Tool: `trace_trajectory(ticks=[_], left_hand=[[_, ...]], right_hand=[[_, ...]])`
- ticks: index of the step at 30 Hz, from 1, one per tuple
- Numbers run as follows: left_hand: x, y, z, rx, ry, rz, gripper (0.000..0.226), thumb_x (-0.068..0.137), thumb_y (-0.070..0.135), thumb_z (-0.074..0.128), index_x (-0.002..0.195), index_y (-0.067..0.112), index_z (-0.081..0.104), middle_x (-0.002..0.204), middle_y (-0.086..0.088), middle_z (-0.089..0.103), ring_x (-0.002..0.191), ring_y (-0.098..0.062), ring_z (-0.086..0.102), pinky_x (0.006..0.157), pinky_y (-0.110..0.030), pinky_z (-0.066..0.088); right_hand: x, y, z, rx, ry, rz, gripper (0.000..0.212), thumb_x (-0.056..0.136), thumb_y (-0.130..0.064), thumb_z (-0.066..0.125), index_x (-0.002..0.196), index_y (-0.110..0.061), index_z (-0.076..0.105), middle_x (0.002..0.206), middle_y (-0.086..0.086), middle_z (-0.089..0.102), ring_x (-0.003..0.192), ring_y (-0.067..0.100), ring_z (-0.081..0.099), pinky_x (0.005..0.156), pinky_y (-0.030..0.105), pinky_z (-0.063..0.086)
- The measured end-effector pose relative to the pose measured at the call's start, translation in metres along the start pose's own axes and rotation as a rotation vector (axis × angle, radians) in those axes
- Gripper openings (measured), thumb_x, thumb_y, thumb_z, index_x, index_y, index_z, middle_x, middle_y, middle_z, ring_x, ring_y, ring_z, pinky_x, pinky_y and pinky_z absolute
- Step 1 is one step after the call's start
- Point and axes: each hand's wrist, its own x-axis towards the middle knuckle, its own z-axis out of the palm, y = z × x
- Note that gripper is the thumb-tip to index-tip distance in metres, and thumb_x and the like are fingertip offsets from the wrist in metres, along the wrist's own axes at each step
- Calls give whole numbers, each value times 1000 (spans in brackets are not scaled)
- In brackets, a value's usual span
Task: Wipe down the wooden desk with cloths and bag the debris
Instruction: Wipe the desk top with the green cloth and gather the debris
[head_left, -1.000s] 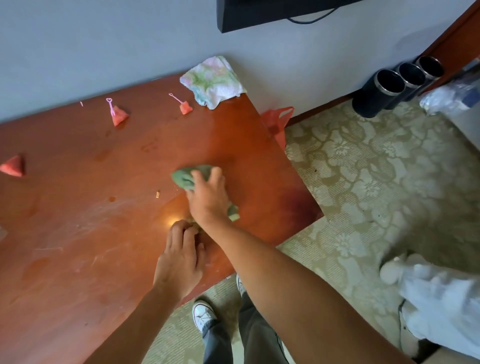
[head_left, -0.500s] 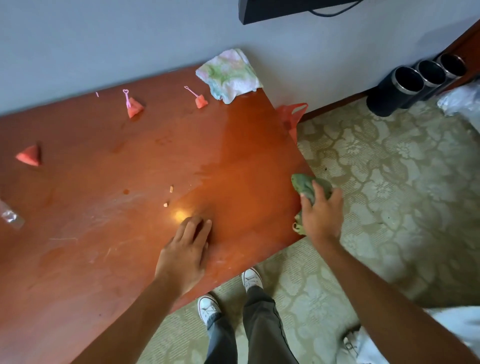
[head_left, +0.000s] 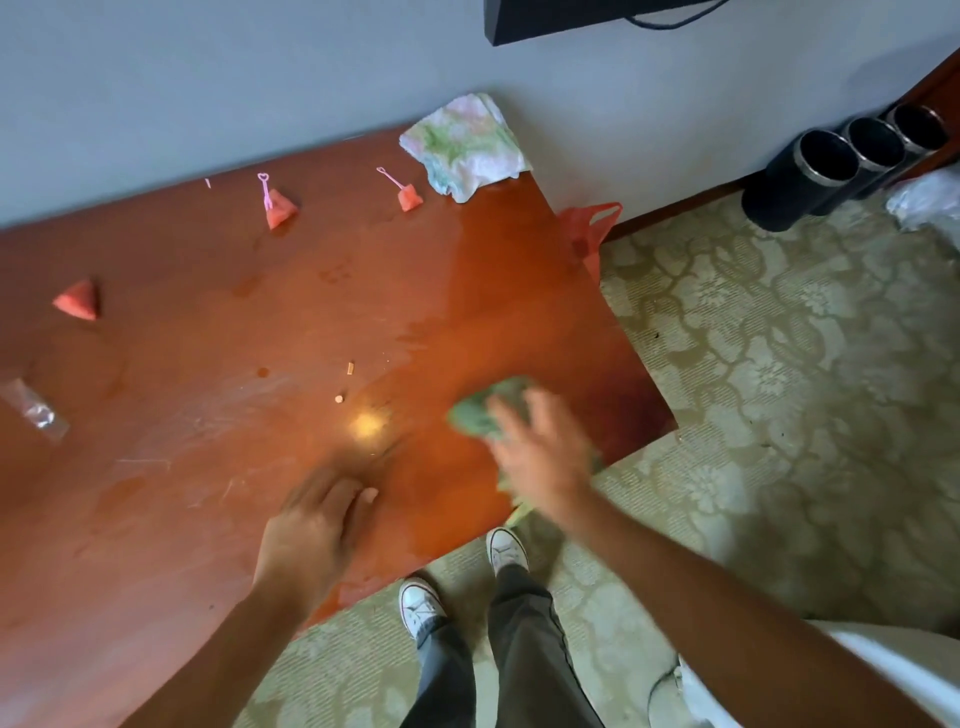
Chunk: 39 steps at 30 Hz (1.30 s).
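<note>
My right hand, blurred with motion, presses a green cloth flat on the wooden desk near its front right corner. My left hand rests palm down on the desk near the front edge, fingers straight. A second, pale patterned cloth lies crumpled at the desk's back right corner. Red watermelon pieces lie on the desk, two with pink picks, one mid-back and one further right. Small crumbs lie near the middle. A red plastic bag hangs beside the desk's right edge.
A clear plastic wrapper lies at the desk's left edge. Three black cylinders stand on the patterned carpet against the wall at right. A white object sits at the bottom right. My shoes stand by the desk's front edge.
My right hand swept the green cloth out to the desk's right edge and has now come back left onto the surface. My left hand stayed planted near the front edge.
</note>
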Motion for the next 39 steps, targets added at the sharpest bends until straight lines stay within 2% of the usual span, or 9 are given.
trace_trajectory(ticks=[4, 7, 11, 16, 20, 25, 30, 35, 39], left_hand=[[-23, -10, 1, 202, -119, -74, 41, 102, 40, 42, 113, 10, 69, 113, -7, 63, 99, -30, 61, 84, -47, 54], [-27, -10, -1, 207, -131, -77, 43, 101, 36, 44, 129, 10, 65, 129, -9, 61, 114, -31, 60, 101, -50, 47], [-34, -22, -10, 56, -62, -108, 46, 95, 21, 41, 132, 6, 65, 135, -10, 62, 118, -34, 62, 101, -50, 49], [-48, -35, -36, -24, 145, -276, 41, 97, 14, 42, 126, -3, 65, 128, -17, 62, 115, -36, 60, 98, -44, 49], [-57, -29, -43, 18, 67, -149, 44, 93, 16, 45, 130, 1, 61, 131, -15, 58, 113, -34, 60, 99, -41, 47], [-24, 19, 9, 172, -170, 50, 63, 94, 27, 51, 154, 8, 43, 163, -12, 38, 152, -32, 34, 126, -50, 26], [36, 70, 62, 199, -270, 80, 65, 105, 36, 39, 163, 10, 23, 172, -9, 17, 159, -29, 7, 124, -47, 10], [40, 84, 81, 217, -310, -6, 66, 109, 41, 24, 165, 11, 8, 174, -7, 0, 161, -25, -5, 127, -52, 10], [42, 87, 83, 252, -281, -32, 67, 109, 45, 30, 165, 11, 15, 174, -7, 8, 161, -24, 1, 127, -50, 10]], right_hand=[[1, 90, -23, -117, 87, 458, 48, 95, -32, 69, 140, -18, 58, 126, 23, 49, 103, 39, 55, 74, 45, 57], [-11, 44, 0, -100, 144, 567, 50, 91, -26, 74, 137, -12, 60, 120, 25, 50, 98, 43, 53, 72, 50, 55], [-45, -125, 40, 67, 148, 289, 51, 75, -25, 83, 122, -23, 63, 95, 13, 60, 76, 31, 57, 55, 35, 44], [-63, -248, 58, 119, -14, -171, 43, 89, -36, 67, 129, -24, 60, 99, 8, 60, 75, 25, 54, 63, 38, 52], [-41, -203, 49, 91, -104, -324, 42, 91, -44, 61, 130, -30, 61, 120, 10, 59, 90, 27, 57, 73, 40, 54], [30, -51, 22, -43, -2, -70, 45, 85, -36, 72, 128, -22, 66, 140, 12, 54, 114, 36, 52, 90, 45, 46], [91, 91, -6, -192, -56, 176, 51, 102, -29, 57, 147, -9, 46, 164, 18, 31, 149, 45, 30, 118, 61, 33], [151, 73, 4, -150, 8, 177, 50, 103, -30, 53, 147, -7, 49, 161, 18, 40, 149, 46, 33, 115, 60, 39], [162, -9, 20, -42, 20, -190, 50, 96, -33, 54, 140, -10, 58, 156, 15, 48, 144, 44, 42, 118, 50, 39]])
